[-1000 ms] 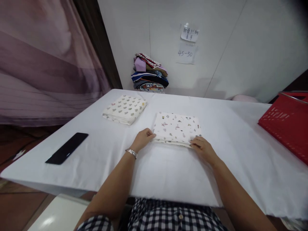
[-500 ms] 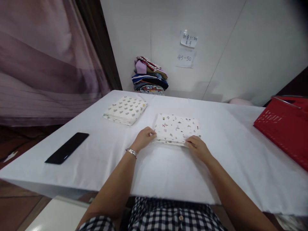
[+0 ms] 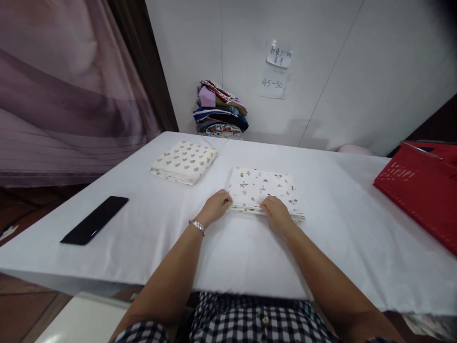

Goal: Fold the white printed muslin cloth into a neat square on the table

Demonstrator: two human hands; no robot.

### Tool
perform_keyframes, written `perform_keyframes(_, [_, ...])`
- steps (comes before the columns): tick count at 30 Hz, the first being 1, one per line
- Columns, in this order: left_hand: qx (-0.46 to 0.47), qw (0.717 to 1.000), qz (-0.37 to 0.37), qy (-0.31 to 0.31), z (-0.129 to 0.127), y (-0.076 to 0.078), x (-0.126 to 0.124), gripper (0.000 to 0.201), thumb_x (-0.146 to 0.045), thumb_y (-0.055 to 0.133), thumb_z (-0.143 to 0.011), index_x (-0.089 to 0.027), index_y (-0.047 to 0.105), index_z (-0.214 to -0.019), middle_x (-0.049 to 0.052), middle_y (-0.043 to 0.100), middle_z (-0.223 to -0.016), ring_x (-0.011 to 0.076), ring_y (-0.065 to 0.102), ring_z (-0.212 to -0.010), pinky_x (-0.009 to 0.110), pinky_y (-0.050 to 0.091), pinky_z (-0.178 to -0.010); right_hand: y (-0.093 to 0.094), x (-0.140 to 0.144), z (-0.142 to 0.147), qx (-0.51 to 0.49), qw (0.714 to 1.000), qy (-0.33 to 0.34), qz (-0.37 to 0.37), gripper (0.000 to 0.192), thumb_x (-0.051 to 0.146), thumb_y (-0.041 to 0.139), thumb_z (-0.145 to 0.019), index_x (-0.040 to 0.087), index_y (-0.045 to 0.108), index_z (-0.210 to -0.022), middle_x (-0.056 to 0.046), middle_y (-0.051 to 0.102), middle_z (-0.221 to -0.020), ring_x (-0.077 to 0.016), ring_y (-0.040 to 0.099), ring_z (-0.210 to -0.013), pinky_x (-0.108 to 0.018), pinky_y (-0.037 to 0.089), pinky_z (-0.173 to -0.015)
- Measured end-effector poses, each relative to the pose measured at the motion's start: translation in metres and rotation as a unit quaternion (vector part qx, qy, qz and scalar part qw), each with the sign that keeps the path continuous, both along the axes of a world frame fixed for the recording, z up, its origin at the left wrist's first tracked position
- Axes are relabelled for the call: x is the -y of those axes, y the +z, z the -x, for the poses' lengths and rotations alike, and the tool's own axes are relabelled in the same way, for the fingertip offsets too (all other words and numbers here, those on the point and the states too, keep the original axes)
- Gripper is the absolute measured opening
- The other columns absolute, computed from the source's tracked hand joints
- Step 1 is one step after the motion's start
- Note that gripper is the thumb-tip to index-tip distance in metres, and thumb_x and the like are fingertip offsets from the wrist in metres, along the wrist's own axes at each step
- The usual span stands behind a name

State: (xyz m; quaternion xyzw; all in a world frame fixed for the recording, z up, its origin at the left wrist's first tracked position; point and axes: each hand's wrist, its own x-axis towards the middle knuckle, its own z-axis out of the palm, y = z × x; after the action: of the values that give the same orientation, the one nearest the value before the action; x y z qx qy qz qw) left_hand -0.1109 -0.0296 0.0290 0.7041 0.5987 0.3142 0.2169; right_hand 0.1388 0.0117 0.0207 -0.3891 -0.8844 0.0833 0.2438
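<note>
A folded white cloth with small printed motifs (image 3: 255, 185) lies flat in front of me, its layered edge facing me. My left hand (image 3: 217, 205) pinches its near left corner, with a silver bracelet on the wrist. My right hand (image 3: 276, 212) grips the near edge right of the middle, fingers bent over the layers. The fingertips of both hands are partly hidden. Farther left rests a second folded white cloth with a grey leaf-like print (image 3: 185, 163), apart from my hands.
The white-covered table (image 3: 150, 257) carries a flat black object (image 3: 95, 220) at left and a red bag-like item (image 3: 417, 186) at right. Behind the table is a stack of folded fabrics (image 3: 219, 112). Paper notes (image 3: 273, 85) hang on the wall.
My right hand has moved left along the cloth's near edge, leaving the right corner exposed. My left hand stays at the left corner, its fingers more curled.
</note>
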Motion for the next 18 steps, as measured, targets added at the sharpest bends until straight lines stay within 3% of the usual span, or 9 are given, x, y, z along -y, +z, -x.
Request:
perform_keyframes(9, [-0.022,1.000,-0.004,-0.012,-0.0005,0.0037,0.0027,0.017,-0.029,0.049,-0.081,-0.022,0.064,-0.083,0.001,0.057,-0.089,0.0138,0.054,-0.072,0.029,0.044,-0.068,-0.0057,0.0055,-0.0034,-0.063,0.998,0.014,-0.002,0.025,0.022,0.036,-0.093,0.021,0.057,-0.080,-0.006,0.058,-0.082,-0.0201,0.050,-0.079,-0.033,0.041,-0.072])
perform_keyframes(18, [-0.068,0.997,-0.024,0.007,-0.0040,-0.0007,0.0000,0.020,-0.024,0.046,-0.083,-0.021,0.062,-0.071,0.001,0.057,-0.084,0.0139,0.056,-0.074,0.027,0.042,-0.066,-0.0094,0.0035,-0.0027,-0.074,0.997,0.010,-0.001,0.024,0.023,0.036,-0.093,0.021,0.056,-0.079,-0.005,0.058,-0.083,-0.0194,0.051,-0.081,-0.033,0.041,-0.073])
